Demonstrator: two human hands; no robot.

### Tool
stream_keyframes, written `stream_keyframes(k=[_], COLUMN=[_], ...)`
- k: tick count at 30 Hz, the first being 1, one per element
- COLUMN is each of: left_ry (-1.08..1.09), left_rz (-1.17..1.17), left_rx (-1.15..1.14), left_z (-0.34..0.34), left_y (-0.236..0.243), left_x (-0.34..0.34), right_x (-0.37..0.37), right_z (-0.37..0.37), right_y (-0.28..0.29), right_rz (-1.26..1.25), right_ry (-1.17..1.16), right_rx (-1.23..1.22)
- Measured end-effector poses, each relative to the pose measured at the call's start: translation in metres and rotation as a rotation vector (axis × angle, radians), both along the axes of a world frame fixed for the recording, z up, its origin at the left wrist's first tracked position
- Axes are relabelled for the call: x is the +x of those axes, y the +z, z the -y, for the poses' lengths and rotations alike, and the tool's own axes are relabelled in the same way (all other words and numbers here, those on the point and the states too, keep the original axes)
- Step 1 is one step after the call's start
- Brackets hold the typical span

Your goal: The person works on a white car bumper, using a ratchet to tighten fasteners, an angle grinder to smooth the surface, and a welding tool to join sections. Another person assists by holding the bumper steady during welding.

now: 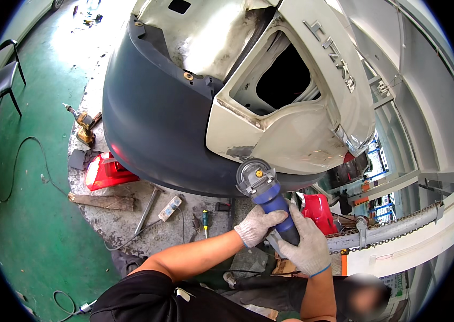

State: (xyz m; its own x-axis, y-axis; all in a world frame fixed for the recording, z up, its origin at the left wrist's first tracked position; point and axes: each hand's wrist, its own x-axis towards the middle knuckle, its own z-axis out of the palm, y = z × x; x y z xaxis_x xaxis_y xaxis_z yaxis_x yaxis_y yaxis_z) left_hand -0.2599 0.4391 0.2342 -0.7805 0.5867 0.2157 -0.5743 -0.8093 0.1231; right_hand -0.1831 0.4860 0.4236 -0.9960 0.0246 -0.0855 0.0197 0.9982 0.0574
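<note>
Both my hands, in grey knit gloves, grip a blue angle grinder [271,201]. My left hand [259,224] wraps the front of its body below the metal head, and my right hand [304,244] holds the rear part. The grinder's guarded head is over the lower edge of a white vehicle body panel [299,145], beside a worn grey patch [240,151]; whether it touches cannot be seen. A dark grey bumper [149,118] curves along the left of the panel, and a dark window opening [283,75] is above.
On a stained platform [135,236] lie a red tail lamp [106,173], yellow power tool [85,131], plank [101,201], power strip [171,208] and screwdriver [205,224]. A chair [4,88] stands left on green floor. A chained rail [377,233] runs right. Another person [286,290] is low at bottom right.
</note>
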Motion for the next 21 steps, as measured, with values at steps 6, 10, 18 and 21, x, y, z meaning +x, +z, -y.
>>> stream_keyframes(k=[6, 10, 18, 21], left_ry=[-0.016, -0.017, -0.018, 0.011], left_rz=[-0.031, -0.032, -0.031, -0.041], left_rx=[0.150, 0.216, 0.307, 0.312], left_z=[0.000, -0.002, 0.000, -0.006], left_y=[0.003, 0.006, 0.012, 0.011], left_x=[-0.002, -0.003, -0.001, -0.002], right_x=[0.001, -0.001, -0.005, -0.006], right_z=[-0.001, 0.003, 0.006, 0.009], right_y=[-0.001, 0.004, 0.012, 0.014], right_rz=[-0.020, -0.018, -0.027, -0.032], right_ry=[0.065, 0.098, 0.170, 0.165], right_rx=[0.107, 0.126, 0.169, 0.174])
